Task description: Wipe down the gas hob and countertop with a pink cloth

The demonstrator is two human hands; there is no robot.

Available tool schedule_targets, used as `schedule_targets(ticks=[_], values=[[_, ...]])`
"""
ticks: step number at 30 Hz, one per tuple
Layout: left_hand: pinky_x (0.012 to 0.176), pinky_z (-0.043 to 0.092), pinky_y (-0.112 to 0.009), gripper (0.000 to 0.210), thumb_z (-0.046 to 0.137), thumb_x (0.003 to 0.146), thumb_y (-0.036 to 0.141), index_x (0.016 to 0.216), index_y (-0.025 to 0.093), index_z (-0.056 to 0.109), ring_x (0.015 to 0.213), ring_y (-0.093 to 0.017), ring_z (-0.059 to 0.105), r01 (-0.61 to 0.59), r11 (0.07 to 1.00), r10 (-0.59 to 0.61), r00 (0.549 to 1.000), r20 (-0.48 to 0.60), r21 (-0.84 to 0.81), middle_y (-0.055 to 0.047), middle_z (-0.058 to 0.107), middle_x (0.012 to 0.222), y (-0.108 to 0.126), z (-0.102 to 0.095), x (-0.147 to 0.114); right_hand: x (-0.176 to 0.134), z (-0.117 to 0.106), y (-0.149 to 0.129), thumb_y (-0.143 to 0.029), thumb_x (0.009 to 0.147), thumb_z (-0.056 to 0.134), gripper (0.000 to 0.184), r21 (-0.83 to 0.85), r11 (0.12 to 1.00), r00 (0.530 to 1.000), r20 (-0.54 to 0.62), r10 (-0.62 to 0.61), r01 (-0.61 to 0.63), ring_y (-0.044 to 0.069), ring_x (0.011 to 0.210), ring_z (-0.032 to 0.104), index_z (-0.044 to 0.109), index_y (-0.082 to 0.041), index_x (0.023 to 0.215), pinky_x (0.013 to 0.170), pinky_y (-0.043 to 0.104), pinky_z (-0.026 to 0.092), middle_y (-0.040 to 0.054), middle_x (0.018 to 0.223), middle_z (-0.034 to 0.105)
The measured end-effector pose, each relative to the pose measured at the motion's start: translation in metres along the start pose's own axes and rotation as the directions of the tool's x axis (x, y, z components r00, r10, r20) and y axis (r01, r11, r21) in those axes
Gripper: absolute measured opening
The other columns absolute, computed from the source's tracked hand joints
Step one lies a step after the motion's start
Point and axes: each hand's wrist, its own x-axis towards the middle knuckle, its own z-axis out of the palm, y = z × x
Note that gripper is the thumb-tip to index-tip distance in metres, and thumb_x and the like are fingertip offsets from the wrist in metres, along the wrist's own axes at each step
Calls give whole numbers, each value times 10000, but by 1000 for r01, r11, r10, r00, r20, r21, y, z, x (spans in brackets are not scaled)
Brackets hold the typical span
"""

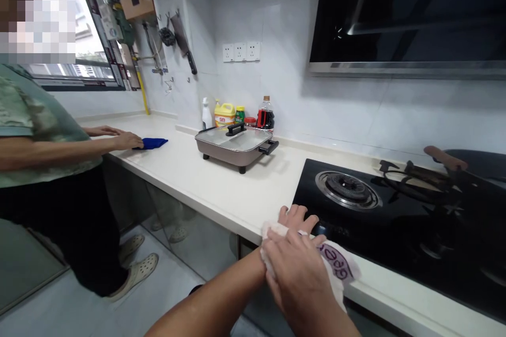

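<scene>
My left hand (295,217) lies palm down at the counter's front edge, by the corner of the black gas stove (391,237), its fingers spread and holding nothing. Across its back and wrist, my right hand (296,268) presses a white towel (336,268) with purple lettering. The fingers of that hand curve over the cloth and my left wrist. Part of the towel hangs out to the right, over the counter edge. My right palm and the cloth beneath it are hidden.
An electric pan (227,154) with a glass lid stands on the white counter (185,174), bottles (224,115) behind it. At left a person (47,131) has both hands by a blue cloth (152,143). A cleaver (182,37) hangs on the wall; a range hood (411,16) overhangs the stove.
</scene>
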Motion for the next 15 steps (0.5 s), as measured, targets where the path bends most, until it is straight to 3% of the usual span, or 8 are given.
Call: schedule_targets(ticks=[3,7,11,13,15], values=[[996,434,-536,482,570,965,585,1295,239,635,1193,-308,527,-24,1000,24,999,39,11,-130,586,1295,-5,-2,2,1,-1,-10,-171,842,573,122,18,998,997,41,-64,63,249,788,513,616,-205,950,698,406,331,81,984,691],[996,423,-531,437,586,963,535,1269,224,622,1166,-295,527,-50,999,50,999,-5,-18,-119,587,1253,-4,-6,-1,-10,-1,-15,-196,852,605,148,53,991,991,40,-124,122,232,809,543,625,-206,998,713,397,367,61,1131,705],[1031,408,-544,368,621,953,448,1235,211,624,1180,-288,530,-30,997,27,999,-46,-66,-114,589,1260,1,-12,-8,-24,0,-11,-321,827,640,202,220,967,991,16,-134,127,227,821,581,634,-243,1013,782,405,447,8,1202,713],[1085,378,-555,354,611,959,414,1257,223,617,1229,-288,519,-16,992,7,997,-72,-121,-104,587,1300,1,-15,-12,-28,-4,2,-253,825,606,245,323,946,1000,-7,-21,22,224,895,620,645,-254,1066,841,385,487,9,1162,723],[1098,383,-518,276,578,970,367,1207,242,643,1225,-283,531,1,980,-22,994,-103,-197,-67,616,1270,-1,-18,-13,-29,-12,21,-180,859,553,295,342,917,973,-24,228,-206,205,928,647,652,-252,1127,828,332,519,18,1083,725]])
